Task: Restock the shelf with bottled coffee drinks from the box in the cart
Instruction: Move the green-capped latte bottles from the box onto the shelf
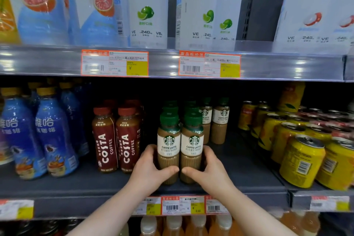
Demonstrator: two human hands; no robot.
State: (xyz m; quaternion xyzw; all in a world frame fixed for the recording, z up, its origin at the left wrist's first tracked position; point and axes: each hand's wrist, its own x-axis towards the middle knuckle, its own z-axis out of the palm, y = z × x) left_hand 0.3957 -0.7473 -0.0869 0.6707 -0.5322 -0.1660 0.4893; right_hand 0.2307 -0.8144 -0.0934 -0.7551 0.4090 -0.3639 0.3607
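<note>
Green-capped left latte bottle (168, 143) gripped by left hand (151, 166), right latte bottle (193, 144) by right hand (209, 168), upright on shelf (57, 186).

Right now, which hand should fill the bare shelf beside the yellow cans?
Probably the right hand: it grips the right Caffe Latte bottle, bordering that bare shelf; the left hand grips the left bottle.

Two hands (151, 168) (210, 171), two front latte bottles (168, 145) (193, 146), two front Costa bottles (105, 140) (128, 141), two upper price tags (114, 62) (209, 64).
</note>
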